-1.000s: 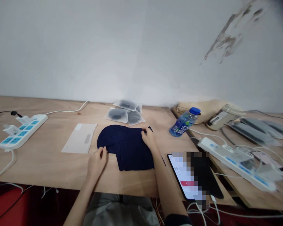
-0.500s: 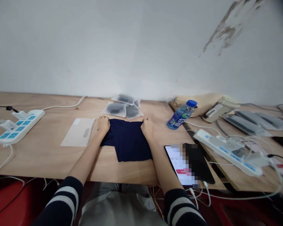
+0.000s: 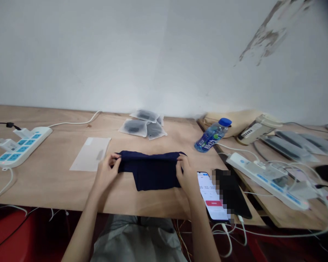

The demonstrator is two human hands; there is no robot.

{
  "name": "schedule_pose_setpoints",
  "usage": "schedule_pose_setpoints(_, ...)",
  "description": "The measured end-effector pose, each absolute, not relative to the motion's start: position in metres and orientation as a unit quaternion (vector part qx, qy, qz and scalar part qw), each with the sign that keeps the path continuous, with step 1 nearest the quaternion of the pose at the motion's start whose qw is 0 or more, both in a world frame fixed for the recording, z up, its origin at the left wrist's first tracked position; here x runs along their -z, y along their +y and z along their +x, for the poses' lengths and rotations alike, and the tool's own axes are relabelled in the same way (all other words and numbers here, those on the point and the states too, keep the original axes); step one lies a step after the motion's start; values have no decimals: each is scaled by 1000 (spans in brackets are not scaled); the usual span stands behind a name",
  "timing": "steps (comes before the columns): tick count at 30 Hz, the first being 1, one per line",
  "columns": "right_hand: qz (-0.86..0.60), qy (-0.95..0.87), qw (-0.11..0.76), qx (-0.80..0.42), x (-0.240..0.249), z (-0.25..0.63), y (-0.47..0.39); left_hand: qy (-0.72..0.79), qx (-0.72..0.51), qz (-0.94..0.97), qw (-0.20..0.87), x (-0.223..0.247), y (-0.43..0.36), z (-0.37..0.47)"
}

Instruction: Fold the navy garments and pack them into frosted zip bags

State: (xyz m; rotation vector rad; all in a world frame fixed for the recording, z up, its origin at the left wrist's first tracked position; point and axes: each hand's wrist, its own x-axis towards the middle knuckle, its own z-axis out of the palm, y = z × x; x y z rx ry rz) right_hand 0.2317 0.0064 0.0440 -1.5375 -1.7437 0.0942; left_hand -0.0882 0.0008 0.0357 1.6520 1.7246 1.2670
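Observation:
A dark navy cloth (image 3: pixel 155 173) lies on the wooden table, its far edge folded toward me in a narrow band. My left hand (image 3: pixel 108 168) pinches the left end of that band between thumb and fingers. At the right end, my right hand (image 3: pixel 184 169) grips the same edge with its fingers closed. To the left of my left hand lies a flat frosted bag (image 3: pixel 87 154). Several frosted packets (image 3: pixel 133 126) with dark contents are piled beyond the cloth.
A blue-capped bottle (image 3: pixel 211 136), a phone (image 3: pixel 211 198) and a black flat item (image 3: pixel 232 194) are on the right. Power strips lie at the left (image 3: pixel 24 147) and right (image 3: pixel 268 180), with cables. A coffee cup (image 3: pixel 258 129) stands at the back right.
Both hands have come nearer to me, bringing the cloth's far edge down into a fold. The cloth now covers less depth of the table.

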Motion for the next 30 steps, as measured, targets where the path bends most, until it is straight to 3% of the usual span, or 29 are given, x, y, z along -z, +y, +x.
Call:
schedule_pose_setpoints(8,-636,-661,396,-44,-9,239,-70,638,-393,637,178,-3,-99,-86)
schedule_pose_setpoints(14,-693,-614,376,-41,-17,223,-80,635,-385,666,75,-20,-85,-88)
schedule_pose_setpoints(17,-643,-674,360,-45,-29,205,-58,603,-373,703,60,-32,-61,-65)
schedule_pose_setpoints(22,-526,-812,250,-36,-22,173,-3,546,-248,800,25,-29,-26,-13)
schedule_pose_setpoints(30,-546,-826,138,34,-3,199,15,593,-184,783,-20,0,-12,-40)
